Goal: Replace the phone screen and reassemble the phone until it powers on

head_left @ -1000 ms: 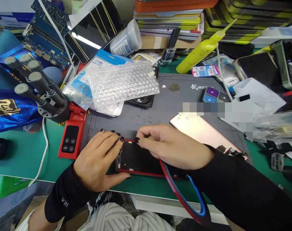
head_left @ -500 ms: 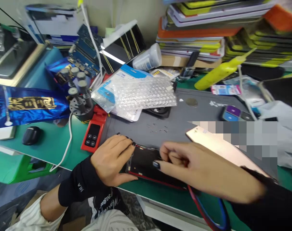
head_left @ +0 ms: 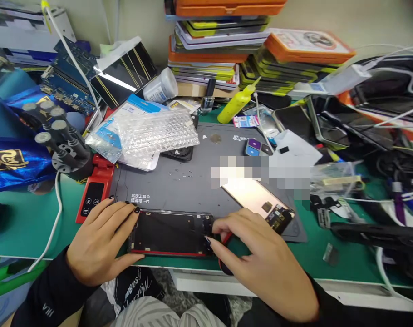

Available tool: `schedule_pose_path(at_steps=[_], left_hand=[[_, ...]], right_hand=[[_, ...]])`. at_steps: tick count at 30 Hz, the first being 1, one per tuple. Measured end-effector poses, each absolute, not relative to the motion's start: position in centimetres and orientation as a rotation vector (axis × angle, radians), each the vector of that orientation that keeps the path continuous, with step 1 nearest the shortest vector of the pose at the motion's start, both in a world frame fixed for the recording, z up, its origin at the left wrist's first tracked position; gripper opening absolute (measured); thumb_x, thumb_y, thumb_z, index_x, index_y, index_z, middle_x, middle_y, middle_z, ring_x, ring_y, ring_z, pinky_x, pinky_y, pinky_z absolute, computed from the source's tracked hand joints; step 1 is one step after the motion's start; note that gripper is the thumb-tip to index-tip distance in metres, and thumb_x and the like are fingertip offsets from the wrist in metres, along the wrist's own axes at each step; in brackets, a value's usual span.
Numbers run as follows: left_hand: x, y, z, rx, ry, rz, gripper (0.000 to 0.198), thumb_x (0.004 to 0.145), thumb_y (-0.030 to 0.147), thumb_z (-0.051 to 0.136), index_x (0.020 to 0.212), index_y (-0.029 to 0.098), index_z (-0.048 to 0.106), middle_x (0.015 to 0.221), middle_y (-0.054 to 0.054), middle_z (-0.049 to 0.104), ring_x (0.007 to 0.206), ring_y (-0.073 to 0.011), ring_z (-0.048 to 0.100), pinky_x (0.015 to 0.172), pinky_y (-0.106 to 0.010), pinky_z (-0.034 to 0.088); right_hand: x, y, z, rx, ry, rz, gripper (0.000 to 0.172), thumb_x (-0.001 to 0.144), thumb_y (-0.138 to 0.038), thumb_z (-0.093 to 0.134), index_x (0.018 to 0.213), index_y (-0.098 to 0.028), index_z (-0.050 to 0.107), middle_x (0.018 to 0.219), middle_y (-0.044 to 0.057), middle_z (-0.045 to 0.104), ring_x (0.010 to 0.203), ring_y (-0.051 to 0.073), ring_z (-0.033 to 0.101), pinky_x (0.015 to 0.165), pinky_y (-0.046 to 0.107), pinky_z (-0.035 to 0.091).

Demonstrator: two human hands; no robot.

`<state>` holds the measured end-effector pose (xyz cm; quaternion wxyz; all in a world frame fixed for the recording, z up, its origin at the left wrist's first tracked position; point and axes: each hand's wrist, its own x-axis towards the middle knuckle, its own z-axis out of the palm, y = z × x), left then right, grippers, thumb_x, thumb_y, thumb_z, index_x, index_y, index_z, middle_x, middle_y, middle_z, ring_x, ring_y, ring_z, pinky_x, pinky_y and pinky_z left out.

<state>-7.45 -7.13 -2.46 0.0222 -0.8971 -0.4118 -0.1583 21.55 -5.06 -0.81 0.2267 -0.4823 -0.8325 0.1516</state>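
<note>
A black phone frame with a red edge (head_left: 170, 232) lies at the front of the grey work mat (head_left: 196, 186). My left hand (head_left: 102, 240) grips the frame's left end, fingers curled over its top edge and thumb along its front edge. My right hand (head_left: 261, 261) is at the frame's right end, with thumb and forefinger pinching there; what they pinch is too small to make out. A red and blue strip (head_left: 224, 240) peeks out under this hand. A rose-gold phone panel (head_left: 256, 197) lies on the mat just behind my right hand.
A red device with buttons (head_left: 94, 193), a holder of screwdrivers (head_left: 61, 143) and bubble wrap (head_left: 157, 134) sit at the left. A yellow squeeze bottle (head_left: 235, 104), stacked cases (head_left: 223, 45) and tangled cables (head_left: 380, 181) crowd the back and right. Tiny screws (head_left: 182, 174) lie mid-mat.
My right hand slid along the frame's top edge from near its left end to its right end. My left hand stayed on the left end. The camera view shifted.
</note>
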Motion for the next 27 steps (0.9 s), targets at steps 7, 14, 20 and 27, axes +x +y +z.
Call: schedule_pose_path(at_steps=[7, 14, 20, 27], left_hand=[[-7.6, -6.5, -3.0, -2.732, -1.231, -0.579, 0.055, 0.077, 0.046, 0.070, 0.113, 0.006, 0.060, 0.113, -0.019, 0.066, 0.107, -0.0329, 0.059, 0.098, -0.050, 0.044], [-7.7, -6.4, -2.8, -2.720, -1.207, -0.594, 0.055, 0.075, 0.048, 0.071, 0.110, 0.007, 0.061, 0.108, -0.018, 0.067, 0.103, -0.0318, 0.061, 0.093, -0.047, 0.047], [-7.6, -6.3, -2.8, -2.719, -1.223, -0.582, 0.056, 0.074, 0.052, 0.070, 0.110, 0.009, 0.061, 0.108, -0.017, 0.068, 0.102, -0.0317, 0.061, 0.091, -0.047, 0.049], [-7.4, -6.3, -2.8, -2.742, -1.251, -0.579, 0.057, 0.074, 0.051, 0.071, 0.109, 0.007, 0.061, 0.108, -0.017, 0.068, 0.103, -0.0319, 0.060, 0.092, -0.048, 0.047]], right_hand=[[22.5, -4.9, -1.4, -1.341, -2.063, 0.651, 0.012, 0.085, -0.011, 0.057, 0.078, -0.021, 0.058, 0.073, 0.001, 0.060, 0.076, 0.016, 0.053, 0.068, 0.029, 0.044], [21.1, -3.2, -2.2, -1.627, -1.960, 0.650, 0.020, 0.081, -0.019, 0.052, 0.062, -0.022, 0.048, 0.062, -0.001, 0.052, 0.066, 0.017, 0.049, 0.064, 0.032, 0.040], [20.8, -3.0, -2.6, -1.696, -1.994, 0.646, 0.021, 0.081, -0.022, 0.054, 0.061, -0.022, 0.048, 0.062, -0.001, 0.054, 0.067, 0.017, 0.050, 0.067, 0.033, 0.039], [21.0, -3.3, -3.0, -1.671, -2.040, 0.558, 0.022, 0.082, -0.023, 0.054, 0.061, -0.022, 0.048, 0.061, 0.000, 0.053, 0.066, 0.017, 0.049, 0.065, 0.032, 0.038]])
